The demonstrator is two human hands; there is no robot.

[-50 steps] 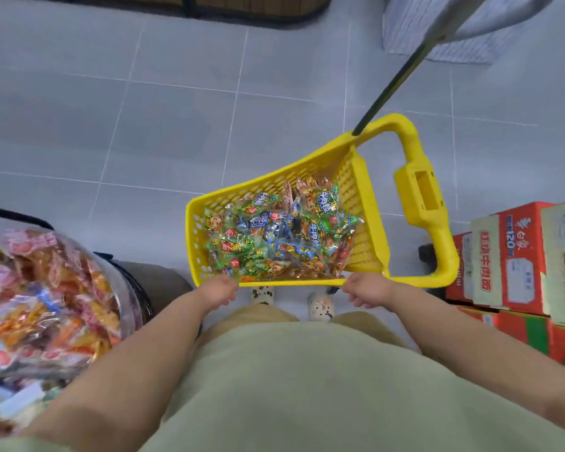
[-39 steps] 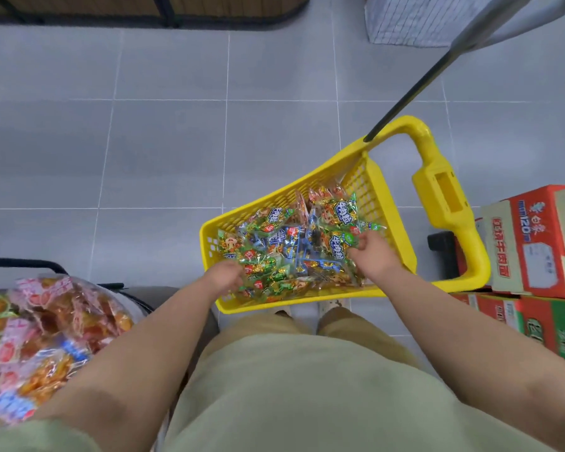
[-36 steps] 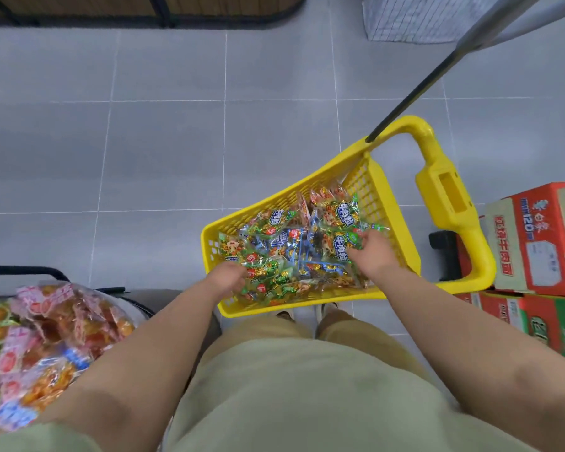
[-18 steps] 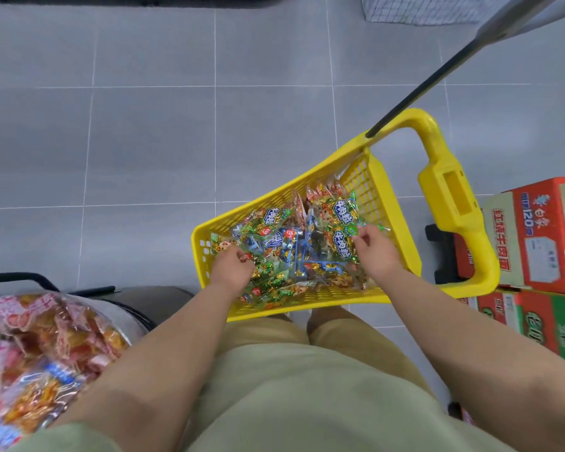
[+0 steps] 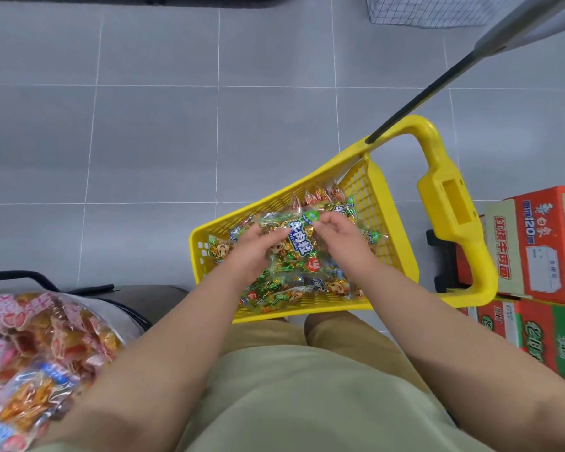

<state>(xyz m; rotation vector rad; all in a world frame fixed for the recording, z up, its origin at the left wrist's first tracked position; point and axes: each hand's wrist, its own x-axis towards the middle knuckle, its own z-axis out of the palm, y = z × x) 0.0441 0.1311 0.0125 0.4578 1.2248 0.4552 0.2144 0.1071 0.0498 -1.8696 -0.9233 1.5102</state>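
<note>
Two hands, left hand (image 5: 253, 247) and right hand (image 5: 340, 234), grip one snack bag (image 5: 296, 243).

Yellow plastic lattice basket (image 5: 377, 190) holding green-and-blue clear candy bags (image 5: 299, 238); red-and-green cardboard boxes (image 5: 535, 243) at three o'clock; grey tiles (image 5: 144, 141).

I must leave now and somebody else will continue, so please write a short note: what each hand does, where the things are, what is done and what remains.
Left hand: grips the left side of one candy bag.
Right hand: pinches the bag's upper edge.
Things: the bag is held over the yellow basket, where more candy bags lie in a pile.
Done: one bag is in both hands.
Left: probably to carry it out of the basket; where it should go is not shown.
</note>
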